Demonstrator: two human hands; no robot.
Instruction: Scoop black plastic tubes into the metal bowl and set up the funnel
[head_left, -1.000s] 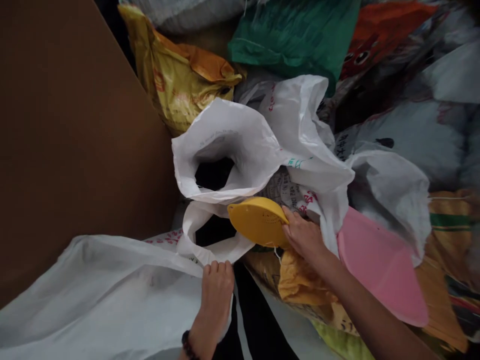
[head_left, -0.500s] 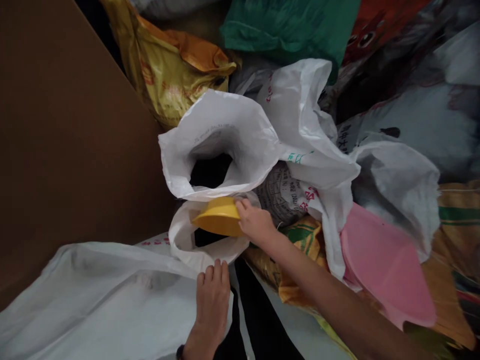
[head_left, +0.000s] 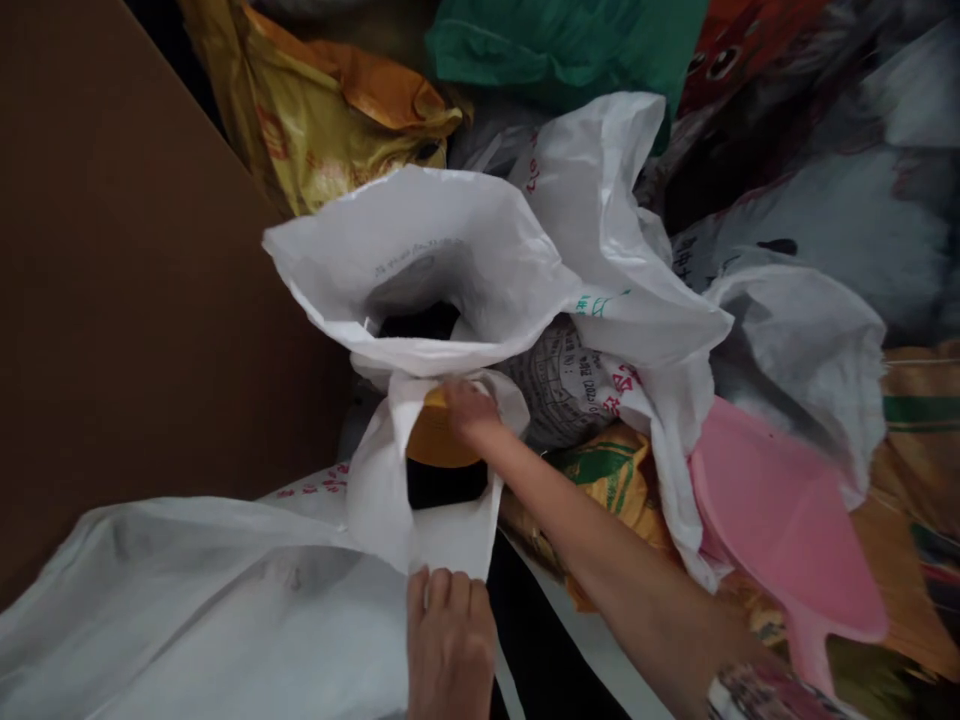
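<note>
Pinching the near rim of the small white sack (head_left: 450, 540), the left hand (head_left: 452, 645) has its grip closed on the fabric, fingers folded over the edge. The right hand (head_left: 471, 408) reaches into the sack's mouth, its grip closed on the edge of the yellow bowl (head_left: 439, 440). The bowl is tilted inside the opening, just above the dark interior (head_left: 446, 485); how deep it sits, I cannot tell. Just beyond, the larger white sack (head_left: 405, 220) gapes open, its rim close against the small one. To the right, the pink scoop (head_left: 787, 510) lies beside an open white bag (head_left: 810, 310). The brown panel (head_left: 150, 300) stands at left.
</note>
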